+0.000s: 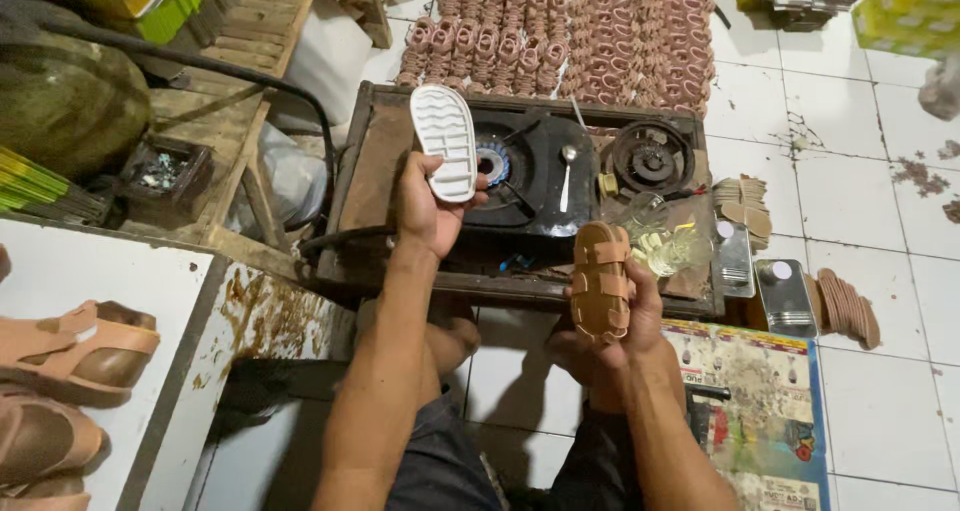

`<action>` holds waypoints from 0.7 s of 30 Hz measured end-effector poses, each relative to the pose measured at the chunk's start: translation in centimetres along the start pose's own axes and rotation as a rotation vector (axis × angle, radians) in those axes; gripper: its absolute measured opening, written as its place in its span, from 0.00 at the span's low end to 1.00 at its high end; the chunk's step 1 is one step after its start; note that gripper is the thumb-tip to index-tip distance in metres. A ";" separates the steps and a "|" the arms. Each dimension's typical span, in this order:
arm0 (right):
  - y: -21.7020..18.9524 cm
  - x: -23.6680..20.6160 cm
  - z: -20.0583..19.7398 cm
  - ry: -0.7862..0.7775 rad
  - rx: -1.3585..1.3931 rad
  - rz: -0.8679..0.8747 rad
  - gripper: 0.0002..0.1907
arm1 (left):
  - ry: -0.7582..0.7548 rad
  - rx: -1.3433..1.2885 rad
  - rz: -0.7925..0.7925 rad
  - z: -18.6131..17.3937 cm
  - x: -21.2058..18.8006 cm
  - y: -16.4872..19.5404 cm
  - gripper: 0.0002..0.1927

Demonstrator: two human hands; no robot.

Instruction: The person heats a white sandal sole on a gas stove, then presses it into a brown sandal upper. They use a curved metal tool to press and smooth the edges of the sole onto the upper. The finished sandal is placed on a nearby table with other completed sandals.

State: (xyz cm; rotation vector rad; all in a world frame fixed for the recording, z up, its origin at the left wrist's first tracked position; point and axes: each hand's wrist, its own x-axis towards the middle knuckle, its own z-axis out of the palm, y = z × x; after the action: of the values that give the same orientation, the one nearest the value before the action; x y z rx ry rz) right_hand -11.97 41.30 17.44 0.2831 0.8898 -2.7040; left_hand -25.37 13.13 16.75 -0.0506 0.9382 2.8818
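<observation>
Head view: left hand (425, 211) gripping white sole (446, 141), right hand (612, 316) clasping tan sandal upper (600, 279).

Two hands were in view, the left hand (425, 206) and right hand (625, 321). One white sole (446, 141), one tan strapped upper (600, 281), one spoon (567, 176) and two burners (648, 157) showed on one stove (372, 161).

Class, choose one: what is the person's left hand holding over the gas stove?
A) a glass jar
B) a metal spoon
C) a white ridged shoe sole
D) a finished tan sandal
C: the left hand grips a white ridged sole above the stove; the right hand holds the tan strapped upper.
</observation>
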 end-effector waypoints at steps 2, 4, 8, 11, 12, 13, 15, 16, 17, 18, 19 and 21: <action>0.0 0.1 0.5 0.016 -0.002 -0.004 0.28 | 0.150 0.576 0.148 0.0 0.8 -0.5 0.32; -0.1 0.3 0.9 0.017 0.012 -0.003 0.27 | 0.207 1.150 0.431 0.1 1.8 -1.4 0.37; -0.4 0.5 1.3 0.020 -0.045 0.012 0.26 | 0.174 1.627 0.813 -0.1 2.7 -2.8 0.36; -1.2 1.6 1.5 0.122 -0.159 0.023 0.26 | 0.181 1.507 0.737 0.1 2.0 -2.2 0.41; -1.6 2.3 1.6 0.141 -0.229 0.002 0.25 | 0.184 1.468 0.708 0.3 1.4 -1.7 0.44; -2.0 3.2 1.8 0.160 -0.298 -0.013 0.24 | 0.197 1.368 0.693 0.6 0.7 -1.1 0.45; -2.6 6.3 2.8 0.089 -0.411 -0.014 0.23 | 0.235 1.177 0.674 1.5 -1.1 0.6 0.47; -2.9 8.2 3.6 0.048 -0.466 -0.015 0.22 | 0.220 0.954 0.638 2.0 -2.3 1.5 0.39; -3.1 10.2 4.5 0.068 -0.732 -0.123 0.22 | 0.202 0.730 0.600 2.6 -3.6 2.1 0.30; -3.3 12.2 5.4 0.088 -0.996 -0.232 0.23 | 0.184 0.507 0.559 3.1 -5.2 2.5 0.21; -3.1 14.5 6.7 0.062 -1.130 -0.283 0.23 | 0.225 0.359 0.396 3.5 -7.0 2.6 0.20; -2.4 19.3 9.7 0.017 -1.358 -0.344 0.23 | 0.250 0.164 0.157 4.6 -10.1 1.2 0.19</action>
State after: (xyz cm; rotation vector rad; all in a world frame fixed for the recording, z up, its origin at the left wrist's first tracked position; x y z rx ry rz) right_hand -31.80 33.36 21.25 -0.1678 2.5998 -1.6920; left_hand -15.46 13.94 21.82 -0.3446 1.2723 2.9764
